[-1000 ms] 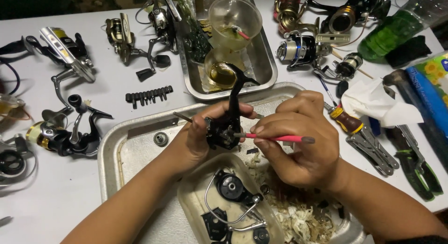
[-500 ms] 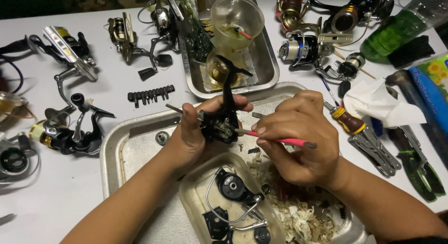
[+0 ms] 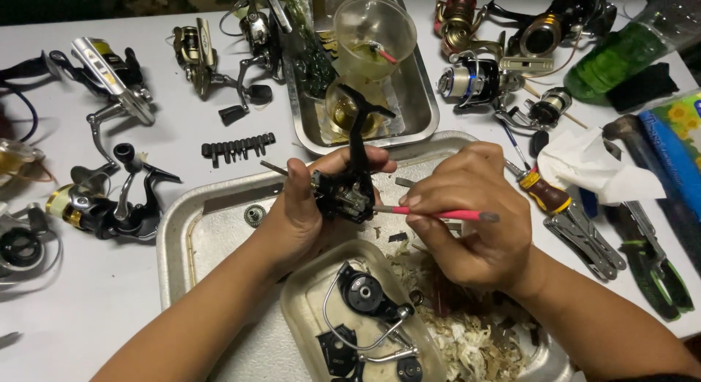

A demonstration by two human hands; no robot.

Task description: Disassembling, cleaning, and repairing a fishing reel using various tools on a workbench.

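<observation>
Over metal tray (image 3: 219, 228), black open-sided reel body (image 3: 347, 192).

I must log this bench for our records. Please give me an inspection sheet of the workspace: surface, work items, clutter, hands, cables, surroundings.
Surface: white table; large metal tray under the hands.
Work items: black reel body; pink tool with its tip at the body.
Clutter: many reels, one black at left; bit strip; screwdriver; pliers; tissue; green bottle; plastic tub of reel parts; shavings.
Hands: left hand grips the reel body; right hand grips the pink tool.
Cables: dark cord at the left edge.
Surroundings: second tray with a clear cup.
</observation>
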